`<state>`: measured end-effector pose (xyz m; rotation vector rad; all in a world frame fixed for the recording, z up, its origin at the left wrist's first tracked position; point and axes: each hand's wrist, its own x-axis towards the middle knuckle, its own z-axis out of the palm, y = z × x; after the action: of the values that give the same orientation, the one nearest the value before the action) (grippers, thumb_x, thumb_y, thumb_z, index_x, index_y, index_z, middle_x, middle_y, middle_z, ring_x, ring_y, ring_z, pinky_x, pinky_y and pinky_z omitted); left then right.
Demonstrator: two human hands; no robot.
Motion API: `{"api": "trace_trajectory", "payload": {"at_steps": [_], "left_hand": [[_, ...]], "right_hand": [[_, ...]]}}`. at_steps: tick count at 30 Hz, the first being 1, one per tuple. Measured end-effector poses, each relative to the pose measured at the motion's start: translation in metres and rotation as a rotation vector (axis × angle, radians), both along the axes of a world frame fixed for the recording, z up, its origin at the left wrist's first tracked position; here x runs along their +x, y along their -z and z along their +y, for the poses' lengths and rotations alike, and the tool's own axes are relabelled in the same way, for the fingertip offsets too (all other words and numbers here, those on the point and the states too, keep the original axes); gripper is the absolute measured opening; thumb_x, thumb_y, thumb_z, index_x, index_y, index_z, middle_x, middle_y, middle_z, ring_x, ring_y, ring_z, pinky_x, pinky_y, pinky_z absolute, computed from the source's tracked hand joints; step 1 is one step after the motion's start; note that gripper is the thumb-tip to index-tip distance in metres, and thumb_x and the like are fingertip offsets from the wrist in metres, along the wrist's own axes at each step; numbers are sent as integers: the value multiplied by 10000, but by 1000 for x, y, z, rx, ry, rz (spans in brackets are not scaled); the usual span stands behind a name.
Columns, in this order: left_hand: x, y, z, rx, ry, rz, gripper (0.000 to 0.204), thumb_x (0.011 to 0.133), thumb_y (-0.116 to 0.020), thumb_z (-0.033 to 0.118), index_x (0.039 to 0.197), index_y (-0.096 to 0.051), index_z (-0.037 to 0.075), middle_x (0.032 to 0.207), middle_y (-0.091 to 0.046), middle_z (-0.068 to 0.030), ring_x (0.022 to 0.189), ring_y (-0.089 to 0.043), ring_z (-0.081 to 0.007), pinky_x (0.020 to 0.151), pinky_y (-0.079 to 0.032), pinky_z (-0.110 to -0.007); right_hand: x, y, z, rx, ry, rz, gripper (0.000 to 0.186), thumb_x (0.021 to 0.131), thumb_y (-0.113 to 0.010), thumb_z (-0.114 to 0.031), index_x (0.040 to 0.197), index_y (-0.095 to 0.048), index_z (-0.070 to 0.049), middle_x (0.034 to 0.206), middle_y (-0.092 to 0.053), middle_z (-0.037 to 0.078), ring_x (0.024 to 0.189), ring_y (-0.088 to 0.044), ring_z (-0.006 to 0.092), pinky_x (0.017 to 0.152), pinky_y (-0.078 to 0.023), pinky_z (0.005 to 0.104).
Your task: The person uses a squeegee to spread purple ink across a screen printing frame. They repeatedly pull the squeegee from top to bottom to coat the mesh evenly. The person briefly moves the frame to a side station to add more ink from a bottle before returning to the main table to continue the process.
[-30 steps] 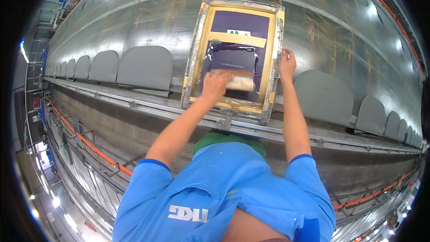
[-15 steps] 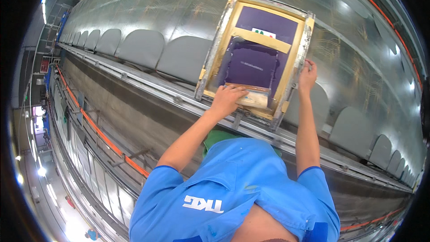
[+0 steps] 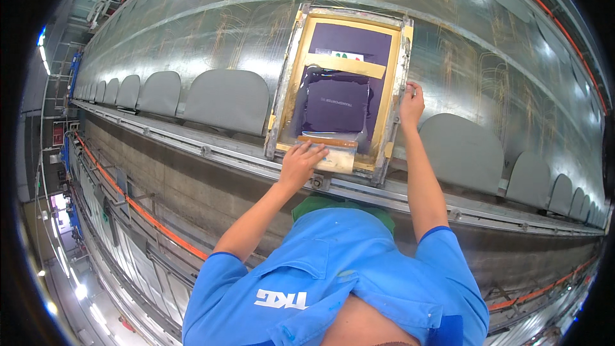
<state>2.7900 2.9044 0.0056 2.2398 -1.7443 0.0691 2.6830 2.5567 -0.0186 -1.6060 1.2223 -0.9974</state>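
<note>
A screen printing frame (image 3: pixel 405 51), worn and edged with yellow tape, lies over the metal table. Its dark purple mesh (image 3: pixel 351 34) carries glossy ink around a rectangular area in the nearer half. At the near end of the mesh my left hand (image 3: pixel 300 164) is closed on a squeegee (image 3: pixel 338 159), a wide pale bar with a brownish upper edge. My fingers lie over its left part; the blade's underside is hidden. My right hand (image 3: pixel 412 106) is at the frame's right side, fingers curled against the outer rim.
Rounded grey fabric pieces (image 3: pixel 229 101) lie in a row along the long metal table (image 3: pixel 256 32), to both sides of the frame. A metal rail (image 3: pixel 182 146) with fittings edges the table on my side. An orange tube (image 3: pixel 154 216) runs behind on the left.
The squeegee and my left hand have come nearer to me, to the frame's near end. My right hand stays at the rim. The whole view has shifted, putting the frame further left in it.
</note>
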Motion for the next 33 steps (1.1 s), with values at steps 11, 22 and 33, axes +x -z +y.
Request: {"api": "trace_trajectory", "payload": {"at_steps": [11, 22, 33], "left_hand": [[101, -44, -135, 59, -121, 191, 430, 758, -651, 37, 1119, -745, 251, 966, -730, -122, 899, -693, -319, 814, -554, -417], [26, -10, -56, 47, -38, -41, 490, 740, -628, -22, 1158, -724, 214, 1266, -682, 19, 1132, -632, -219, 873, -463, -408], [47, -28, -88, -1, -79, 135, 374, 793, -643, 58, 1109, -757, 221, 1014, -747, -62, 968, -698, -255, 825, -521, -407]], "right_hand": [[1, 8, 5, -9, 66, 98, 214, 989, -543, -286, 1097, -669, -150, 704, -644, 130, 679, -618, 295, 677, -468, 427], [-9, 12, 9, 16, 45, 4, 204, 993, -564, -248, 1089, -667, -101, 695, -616, 87, 638, -555, 204, 656, -454, 373], [-17, 3, 13, 22, 58, 79, 212, 988, -563, -275, 1086, -669, -119, 704, -633, 114, 665, -602, 246, 679, -469, 397]]}}
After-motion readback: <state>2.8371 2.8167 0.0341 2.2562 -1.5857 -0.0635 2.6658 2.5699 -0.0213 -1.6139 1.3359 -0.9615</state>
